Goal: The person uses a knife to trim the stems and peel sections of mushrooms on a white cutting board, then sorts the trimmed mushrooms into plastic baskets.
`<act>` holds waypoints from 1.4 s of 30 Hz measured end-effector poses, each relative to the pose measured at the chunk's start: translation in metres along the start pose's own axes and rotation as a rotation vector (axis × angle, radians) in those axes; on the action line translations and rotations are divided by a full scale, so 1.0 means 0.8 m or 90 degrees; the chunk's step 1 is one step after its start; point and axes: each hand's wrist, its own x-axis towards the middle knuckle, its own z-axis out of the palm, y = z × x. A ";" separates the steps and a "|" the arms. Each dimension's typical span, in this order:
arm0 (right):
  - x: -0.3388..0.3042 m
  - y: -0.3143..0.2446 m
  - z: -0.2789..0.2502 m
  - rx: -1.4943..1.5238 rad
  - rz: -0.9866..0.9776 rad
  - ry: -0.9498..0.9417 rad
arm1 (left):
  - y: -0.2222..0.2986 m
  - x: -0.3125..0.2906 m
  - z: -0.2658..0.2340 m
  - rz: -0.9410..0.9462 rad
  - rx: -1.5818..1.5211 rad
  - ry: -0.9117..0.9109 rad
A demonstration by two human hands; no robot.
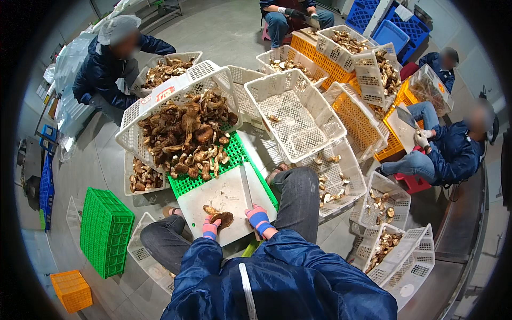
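In a striped pink and blue glove, my left hand (pixel 211 228) grips a brown mushroom (pixel 224 219) at the near left part of a white cutting board (pixel 200 194). My right hand (pixel 259 220), gloved the same way, is closed round the handle of a knife (pixel 246 184). Its long blade points away from me along the board's right side, apart from the mushroom. The board rests on an upturned green crate (pixel 234 143). Just beyond it, a tipped white basket (pixel 130 128) spills a heap of brown mushrooms (pixel 186 125) toward the board.
A nearly bare white basket (pixel 298 82) leans to the right of the heap, above another basket (pixel 352 170) with mushroom pieces. Green crates (pixel 106 232) stand at left. Co-workers sit or bend around; one at right (pixel 453 144) works over a board. More baskets (pixel 386 200) line my right.
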 end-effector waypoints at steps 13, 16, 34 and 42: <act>-0.011 -0.020 -0.018 0.036 0.067 -0.051 | -0.022 0.009 0.001 0.002 -0.014 0.013; -0.008 -0.013 -0.014 0.074 0.066 -0.032 | -0.018 0.012 0.003 -0.006 -0.059 -0.027; -0.008 -0.015 -0.016 0.048 0.054 -0.034 | -0.022 0.013 0.004 0.032 -0.072 -0.005; -0.011 -0.019 -0.019 0.080 0.078 -0.061 | -0.023 0.014 0.000 0.016 -0.070 -0.016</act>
